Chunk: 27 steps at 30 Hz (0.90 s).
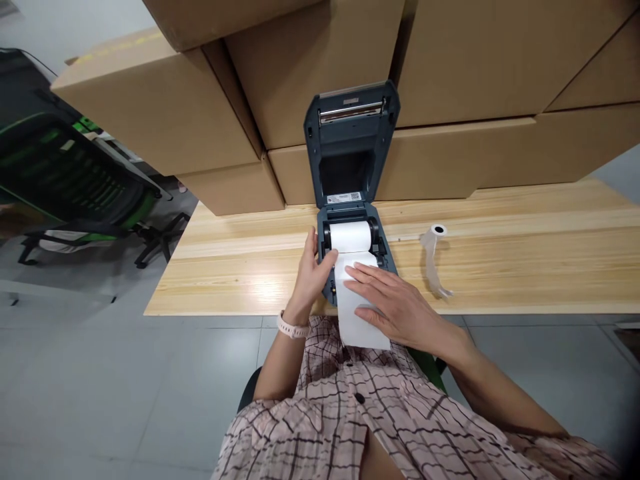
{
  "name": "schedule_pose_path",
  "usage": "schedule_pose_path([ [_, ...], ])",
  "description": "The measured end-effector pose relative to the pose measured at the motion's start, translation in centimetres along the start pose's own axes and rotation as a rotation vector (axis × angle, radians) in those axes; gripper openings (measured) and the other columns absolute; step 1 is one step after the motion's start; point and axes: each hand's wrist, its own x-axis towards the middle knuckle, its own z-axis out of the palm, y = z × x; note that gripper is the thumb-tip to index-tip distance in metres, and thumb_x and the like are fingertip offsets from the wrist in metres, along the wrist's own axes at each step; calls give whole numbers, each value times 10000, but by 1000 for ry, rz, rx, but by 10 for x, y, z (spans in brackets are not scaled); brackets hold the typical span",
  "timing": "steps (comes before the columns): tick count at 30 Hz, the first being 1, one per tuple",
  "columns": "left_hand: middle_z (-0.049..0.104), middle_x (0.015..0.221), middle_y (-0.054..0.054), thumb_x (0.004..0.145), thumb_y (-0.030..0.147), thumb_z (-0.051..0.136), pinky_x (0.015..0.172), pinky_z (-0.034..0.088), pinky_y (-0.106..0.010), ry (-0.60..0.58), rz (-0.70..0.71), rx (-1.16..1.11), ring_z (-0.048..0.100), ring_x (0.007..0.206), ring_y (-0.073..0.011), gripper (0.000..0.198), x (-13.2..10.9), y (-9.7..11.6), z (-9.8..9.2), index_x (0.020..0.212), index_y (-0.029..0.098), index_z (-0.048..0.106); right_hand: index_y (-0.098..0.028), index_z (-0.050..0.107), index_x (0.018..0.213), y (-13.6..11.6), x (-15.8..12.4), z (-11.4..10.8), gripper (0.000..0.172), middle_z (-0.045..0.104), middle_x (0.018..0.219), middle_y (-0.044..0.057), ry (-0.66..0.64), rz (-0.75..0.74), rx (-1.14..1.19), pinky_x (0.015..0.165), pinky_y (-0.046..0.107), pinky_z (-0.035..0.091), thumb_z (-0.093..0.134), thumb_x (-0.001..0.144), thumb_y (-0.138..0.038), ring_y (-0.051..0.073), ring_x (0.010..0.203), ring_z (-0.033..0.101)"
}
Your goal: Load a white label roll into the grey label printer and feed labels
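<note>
A dark grey label printer (325,220) stands on the wooden table with its lid (353,143) raised. Inside it sits a white label roll (351,237), and a strip of label paper (357,330) runs from it over the printer's front and past the table edge. My left hand (315,270) rests at the printer's left side, thumb by the paper's left edge and fingers along the outside, partly hidden. Lying flat across the strip, my right hand (395,303) has its fingers stretched out and pressed on the paper.
A small roll core with a curled strip (439,231) lies on the wooden table (525,267) to the right. Large cardboard boxes (320,73) are stacked along the table's back. At the far left, an office chair (65,180) stands on the tiled floor.
</note>
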Motion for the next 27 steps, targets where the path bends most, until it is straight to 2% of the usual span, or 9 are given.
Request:
schedule_pose_path([
  [2,183,1817,-106,957,413,696,1365,246,-453,-1,2,40,191,1683,-311,959,-19,1,5,1724,237,149,-330,635,1434,4,-2,-11,394,633,1551,64,13,10,132,1171,596,558,560,1067,-452,295,1460,591],
  [4,182,1818,-97,906,435,767,1361,272,-469,-34,-47,21,203,1678,-333,1084,-38,3,8,1729,266,83,-375,668,1378,14,1,-30,329,717,1442,17,94,53,256,1108,552,609,559,1073,-435,260,1340,689],
  [9,183,1820,-79,868,489,822,1315,377,-500,-71,-193,-116,260,1661,-351,1204,-76,13,6,1733,311,4,-383,712,1248,66,69,-89,332,762,1308,-1,679,115,226,1125,510,580,554,1051,-598,224,1216,708],
  [13,223,1809,-68,849,478,851,1268,440,-567,-61,-252,-180,353,1615,-392,1235,-87,19,7,1732,349,-2,-365,557,1433,109,163,-121,723,592,1579,-76,672,177,371,1284,389,457,470,910,-857,160,1471,548],
  [15,191,1816,-53,844,482,858,1246,455,-612,-55,-254,-188,398,1587,-414,1227,-87,17,7,1728,388,12,-261,488,1536,117,199,-128,752,585,1592,-52,574,259,485,1238,396,481,266,1034,-776,174,1467,559],
  [17,140,1826,-43,832,477,872,1253,445,-612,-49,-240,-193,373,1601,-413,1230,-86,13,6,1725,403,31,-122,507,1532,115,214,-130,763,707,1413,-5,517,318,531,1154,392,514,36,1127,-565,181,1360,647],
  [20,102,1832,-46,819,461,890,1285,414,-567,-47,-206,-199,278,1649,-390,1235,-85,7,3,1725,398,53,-104,678,1343,96,192,-122,703,772,1207,-2,603,186,443,1096,348,532,120,1161,-491,165,1225,717],
  [23,97,1833,-50,832,449,883,1290,406,-581,-49,-197,-183,267,1652,-398,1211,-85,2,1,1724,406,65,-195,729,1275,66,132,-101,517,758,1295,17,666,-68,302,1131,357,530,380,1135,-549,174,1237,692],
  [27,209,1809,-82,820,447,892,1278,401,-642,-46,-98,-184,305,1631,-426,1190,-87,-7,-1,1720,419,114,-314,701,1345,35,51,-57,355,729,1395,23,571,-110,212,1182,527,514,432,1134,-411,243,1373,636],
])
